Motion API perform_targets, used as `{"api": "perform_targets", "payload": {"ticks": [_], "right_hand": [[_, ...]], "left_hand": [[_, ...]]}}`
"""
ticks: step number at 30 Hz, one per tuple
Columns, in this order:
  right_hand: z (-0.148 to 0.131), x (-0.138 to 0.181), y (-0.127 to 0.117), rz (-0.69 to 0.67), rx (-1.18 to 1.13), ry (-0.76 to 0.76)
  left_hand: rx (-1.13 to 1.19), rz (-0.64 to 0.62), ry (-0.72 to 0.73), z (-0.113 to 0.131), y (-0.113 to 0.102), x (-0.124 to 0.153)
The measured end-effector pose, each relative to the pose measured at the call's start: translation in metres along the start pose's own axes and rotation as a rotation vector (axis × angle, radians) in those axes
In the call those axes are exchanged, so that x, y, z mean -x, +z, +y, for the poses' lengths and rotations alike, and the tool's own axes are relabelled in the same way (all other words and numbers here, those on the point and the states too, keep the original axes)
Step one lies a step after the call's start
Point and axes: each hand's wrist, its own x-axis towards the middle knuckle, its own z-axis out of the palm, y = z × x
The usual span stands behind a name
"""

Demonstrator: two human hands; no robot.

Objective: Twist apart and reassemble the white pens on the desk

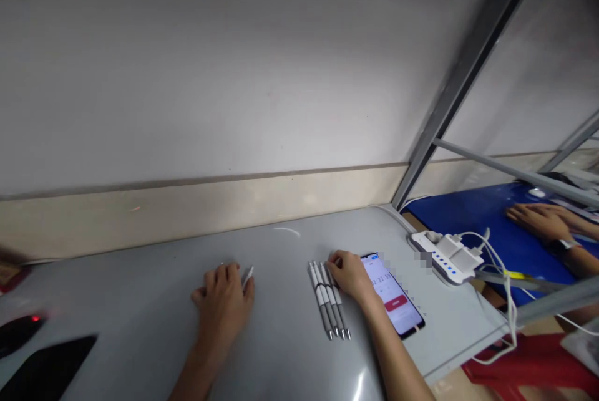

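Observation:
My left hand (223, 301) rests on the grey table (140, 301), its fingers curled round a white pen (248, 275) whose tip sticks out to the right. My right hand (350, 276) lies further right, fingers bent down and touching the top ends of three grey-and-white pens (329, 301) laid side by side. Just right of that hand lies a phone (395, 298) with its screen lit, showing a red button.
A white power strip (447, 256) with plugs and white cables sits at the table's right edge. Beyond it, another person's hands (543, 220) rest on a blue surface (472, 214). A grey metal frame post (449, 95) rises along the wall. Dark objects lie at the lower left.

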Motion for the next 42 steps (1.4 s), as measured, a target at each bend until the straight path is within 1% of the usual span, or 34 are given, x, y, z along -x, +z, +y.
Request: {"api": "perform_targets", "payload": {"ticks": [2,5,12,18,25,29,35,38,42], "right_hand": [[0.001,0.000,0.000,0.011,-0.027,-0.004],[0.000,0.001,0.000,0.018,-0.048,-0.006],[-0.003,0.004,0.001,-0.008,-0.051,-0.043],[0.000,0.003,0.002,-0.012,-0.027,-0.076],[-0.002,0.003,-0.001,-0.027,-0.059,-0.060],[-0.003,0.003,-0.003,-0.034,-0.064,-0.051],[-0.001,0.003,-0.002,-0.049,-0.065,-0.042],[-0.001,0.004,-0.002,-0.068,-0.064,-0.018],[-0.004,0.005,-0.004,-0.056,-0.041,-0.028]], "left_hand": [[-0.010,0.007,-0.007,0.000,0.000,0.000],[-0.018,-0.030,-0.018,0.000,-0.001,-0.001],[-0.030,-0.047,-0.007,-0.001,-0.001,-0.002],[-0.058,-0.093,-0.008,-0.001,-0.002,-0.003],[-0.043,-0.066,-0.004,0.000,-0.003,-0.004],[0.005,-0.021,-0.011,0.001,-0.004,-0.005],[0.195,-0.048,-0.009,0.000,-0.004,-0.009],[0.291,-0.024,-0.005,0.000,-0.002,-0.010],[0.322,-0.015,0.001,0.000,-0.001,-0.012]]}}
